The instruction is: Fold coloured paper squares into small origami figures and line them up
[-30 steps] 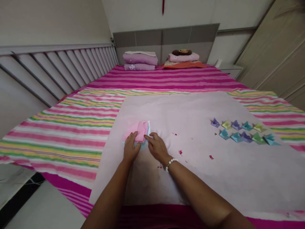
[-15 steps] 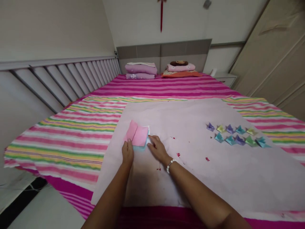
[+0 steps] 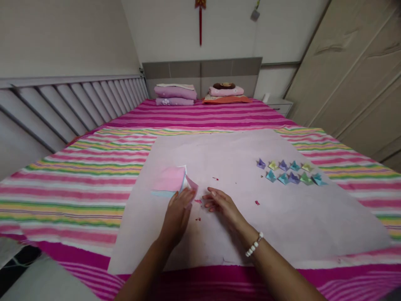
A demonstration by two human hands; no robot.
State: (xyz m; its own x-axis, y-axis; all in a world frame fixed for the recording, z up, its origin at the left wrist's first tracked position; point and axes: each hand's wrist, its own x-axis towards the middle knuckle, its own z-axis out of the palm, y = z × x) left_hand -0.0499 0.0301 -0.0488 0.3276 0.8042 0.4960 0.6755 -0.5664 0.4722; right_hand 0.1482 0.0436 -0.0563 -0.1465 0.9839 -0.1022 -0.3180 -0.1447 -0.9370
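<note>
A small stack of square paper [image 3: 169, 179] lies on the left of the pale sheet, pink on top with light blue and white edges showing. My left hand [image 3: 178, 214] is closed at the stack's right side on a pink sheet of paper [image 3: 192, 186], which tilts up beside the stack. To its right, my right hand [image 3: 223, 205] is held with fingers apart and nothing in them, a short gap from the paper. Several folded paper boats [image 3: 293, 178] in purple, yellow, blue and green stand in two rows on the right.
A large pale sheet [image 3: 238, 234] covers the middle of the bed, over a striped bedspread [image 3: 78, 179]. Small red scraps [image 3: 257, 202] are scattered on it. Folded bedding [image 3: 175, 92] is stacked by the headboard [image 3: 232, 69]. A white railing [image 3: 78, 96] runs along the left.
My left hand has moved right across the stack, bringing a pink sheet off its left part. My right hand has drawn away from the stack's right edge and its fingers have spread.
</note>
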